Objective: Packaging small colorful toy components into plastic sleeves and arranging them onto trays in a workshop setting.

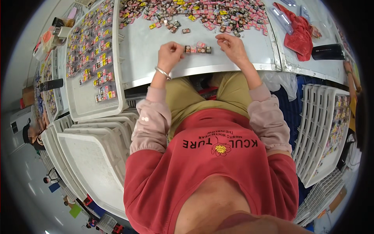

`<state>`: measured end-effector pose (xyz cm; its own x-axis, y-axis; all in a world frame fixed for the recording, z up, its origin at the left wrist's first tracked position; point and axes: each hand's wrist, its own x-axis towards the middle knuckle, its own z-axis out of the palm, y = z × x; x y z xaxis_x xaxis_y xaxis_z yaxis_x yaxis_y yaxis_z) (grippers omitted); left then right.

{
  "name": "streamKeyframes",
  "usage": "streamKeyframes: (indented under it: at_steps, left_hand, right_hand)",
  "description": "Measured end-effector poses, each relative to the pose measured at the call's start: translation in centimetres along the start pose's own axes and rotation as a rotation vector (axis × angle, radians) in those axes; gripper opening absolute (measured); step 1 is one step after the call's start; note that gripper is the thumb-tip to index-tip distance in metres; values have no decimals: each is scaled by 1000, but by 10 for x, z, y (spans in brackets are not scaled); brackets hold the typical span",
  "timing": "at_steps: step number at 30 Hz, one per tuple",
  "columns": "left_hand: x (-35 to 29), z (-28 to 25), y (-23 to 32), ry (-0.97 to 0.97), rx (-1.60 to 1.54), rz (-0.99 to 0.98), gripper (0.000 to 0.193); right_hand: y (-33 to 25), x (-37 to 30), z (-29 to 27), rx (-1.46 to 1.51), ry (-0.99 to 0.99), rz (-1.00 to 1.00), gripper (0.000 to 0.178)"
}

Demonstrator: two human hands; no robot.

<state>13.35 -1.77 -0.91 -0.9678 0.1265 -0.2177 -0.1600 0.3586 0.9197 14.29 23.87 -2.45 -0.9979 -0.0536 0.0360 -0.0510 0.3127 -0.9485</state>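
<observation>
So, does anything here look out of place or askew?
Mildly: between the left hand and right hand, a pink block juts out of line from the short row of blocks. To the right, a crumpled red cloth looks untidy beside the black cylinder.

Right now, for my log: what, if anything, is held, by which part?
Right hand: nothing visibly held. Left hand: grip unclear, at the left end of pink and black rectangular blocks.

On my red top [202, 175], big black letters [251, 143] flank the yellow flower [221, 149], with smaller lines [220, 135] beyond it; print on the little tiles [200, 50] farther beyond is unreadable.
</observation>
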Motion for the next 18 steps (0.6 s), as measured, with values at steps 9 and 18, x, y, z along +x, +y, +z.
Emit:
streamKeyframes:
  at_steps: [9, 18]
  left_hand:
    - [-33, 13, -7, 424, 338, 458, 10]
    - [-39, 37, -9, 342, 533, 707, 21]
  right_hand:
    - [-30, 1, 20, -329, 76, -385, 11]
    - [-33, 0, 35, -601, -268, -372, 11]
